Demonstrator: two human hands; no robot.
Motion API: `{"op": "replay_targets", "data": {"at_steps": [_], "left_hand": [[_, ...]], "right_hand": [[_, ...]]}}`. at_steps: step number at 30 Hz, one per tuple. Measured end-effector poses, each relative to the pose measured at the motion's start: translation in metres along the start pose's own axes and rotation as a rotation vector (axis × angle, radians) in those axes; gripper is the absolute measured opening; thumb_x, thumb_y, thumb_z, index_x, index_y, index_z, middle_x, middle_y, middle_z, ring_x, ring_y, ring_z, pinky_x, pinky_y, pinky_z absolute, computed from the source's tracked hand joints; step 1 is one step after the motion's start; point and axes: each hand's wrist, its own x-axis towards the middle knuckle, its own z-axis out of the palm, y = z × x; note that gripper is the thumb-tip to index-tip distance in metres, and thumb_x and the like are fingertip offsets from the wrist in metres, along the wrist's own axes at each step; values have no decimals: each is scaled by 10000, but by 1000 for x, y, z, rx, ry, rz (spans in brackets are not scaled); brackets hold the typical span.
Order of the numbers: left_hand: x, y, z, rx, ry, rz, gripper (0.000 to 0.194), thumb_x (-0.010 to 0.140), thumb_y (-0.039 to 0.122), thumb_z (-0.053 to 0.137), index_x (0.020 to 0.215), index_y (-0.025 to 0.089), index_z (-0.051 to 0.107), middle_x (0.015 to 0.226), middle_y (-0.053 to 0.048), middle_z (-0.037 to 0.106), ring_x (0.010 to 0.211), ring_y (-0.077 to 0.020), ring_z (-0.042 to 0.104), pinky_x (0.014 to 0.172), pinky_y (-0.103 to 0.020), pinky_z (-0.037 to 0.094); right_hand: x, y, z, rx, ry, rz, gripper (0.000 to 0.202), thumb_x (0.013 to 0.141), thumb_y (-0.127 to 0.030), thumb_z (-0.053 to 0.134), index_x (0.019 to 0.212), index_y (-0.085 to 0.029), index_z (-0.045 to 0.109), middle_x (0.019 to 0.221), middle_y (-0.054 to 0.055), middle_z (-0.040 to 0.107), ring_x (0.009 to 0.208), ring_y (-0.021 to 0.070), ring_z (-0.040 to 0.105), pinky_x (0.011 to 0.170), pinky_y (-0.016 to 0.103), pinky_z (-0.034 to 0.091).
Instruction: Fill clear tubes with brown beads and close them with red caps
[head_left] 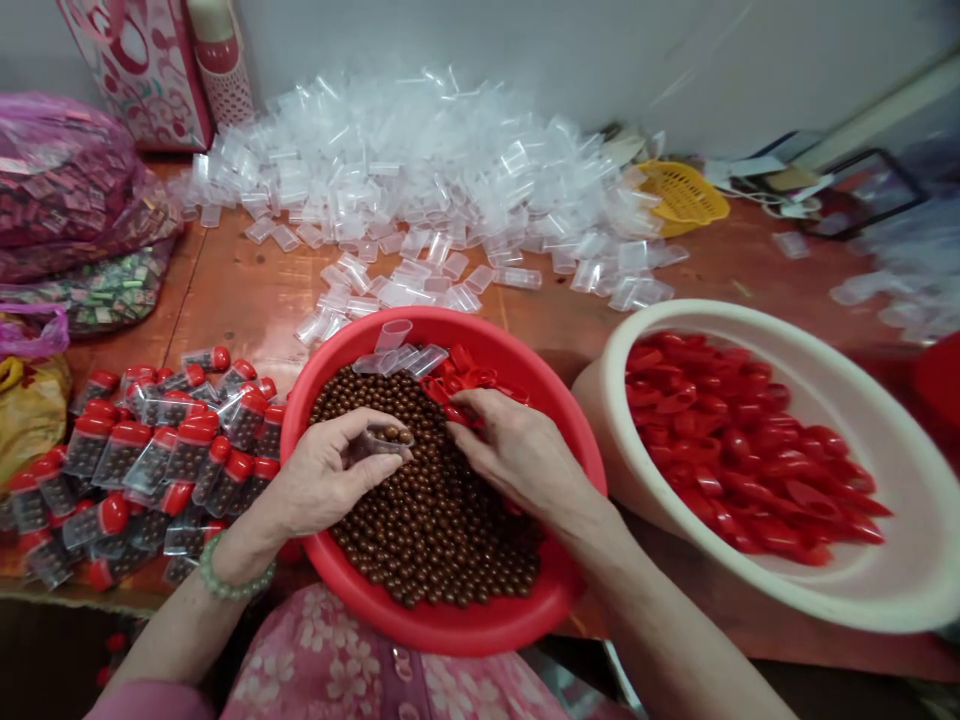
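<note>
My left hand [326,475] holds a small clear container [386,440] between thumb and fingers, its open end showing brown balls inside. Below both hands, a red basin [450,635] holds a heap of shiny brown balls [442,540]. Red caps [469,375] lie in the basin's upper right part, and my right hand [517,450] has its thumb and fingers pinched at them, on a red cap. Several clear empty containers [401,360] rest on the balls near the basin's far rim.
Filled, red-capped containers [165,450] are heaped at left. A white basin [615,430] of red caps stands at right. Clear containers [450,180] are piled along the wall, beside a yellow basket [682,195]. Plastic bags [67,190] sit at far left.
</note>
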Motion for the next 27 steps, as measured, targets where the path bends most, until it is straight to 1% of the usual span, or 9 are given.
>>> {"op": "replay_targets", "data": {"at_steps": [2,5,7,9,13,18,22,25,27], "left_hand": [[-1,1,0,51,31,54,171,848,236,591,1002,165,612,1081,-87,674,996,-187,644,906,-330,499],[0,1,0,122,66,106,124,840,212,587,955,165,596,1257,-107,607,1149,-212,585,993,-360,456],[0,0,2,120,37,75,135,848,212,577,975,168,590,1244,-99,622,1143,-207,588,998,-367,451],[1,-1,4,99,3,45,157,850,222,579,998,169,590,1168,-86,659,1064,-194,620,962,-359,468],[2,-5,7,40,48,14,221,822,259,624,1016,154,608,1051,-70,681,954,-176,630,901,-332,476],[6,-5,5,-87,149,-17,230,798,269,653,985,143,607,953,-42,665,889,-149,609,874,-296,461],[6,-3,3,-144,161,-28,231,811,252,646,1015,146,629,951,-30,671,882,-141,603,877,-285,454],[6,-4,2,-161,150,-25,240,816,254,646,1032,149,646,969,-35,685,900,-155,615,896,-300,457],[6,-6,1,-159,139,-18,268,805,253,657,1052,147,659,1035,-53,696,972,-178,624,948,-323,444]], "right_hand": [[-10,-1,-9,114,-3,-102,194,921,-263,485,1048,-177,603,906,70,684,788,193,653,717,316,507],[-20,-9,-23,185,-146,-275,220,954,-237,436,1079,-194,612,943,69,685,818,181,663,744,319,526],[-22,-16,-29,188,-208,-346,237,957,-196,415,1081,-200,617,963,71,686,827,179,665,756,325,533],[-20,-20,-31,206,-208,-366,247,955,-173,411,1083,-197,620,973,74,684,832,177,665,753,321,536],[-15,-23,-28,332,-76,-339,203,949,-203,469,1069,-196,633,954,68,693,860,173,665,766,303,535],[-10,-30,-7,599,162,-107,136,890,-263,600,1005,-217,657,916,32,724,813,166,676,785,313,548],[-4,-40,12,848,222,-29,125,841,-267,665,954,-214,677,885,11,734,781,150,685,750,280,562],[-1,-45,21,884,265,-31,107,823,-251,685,924,-217,694,859,8,745,773,149,692,750,281,565],[-1,-48,25,879,304,-49,121,819,-235,691,938,-220,702,882,15,754,795,155,702,779,295,569]]}}
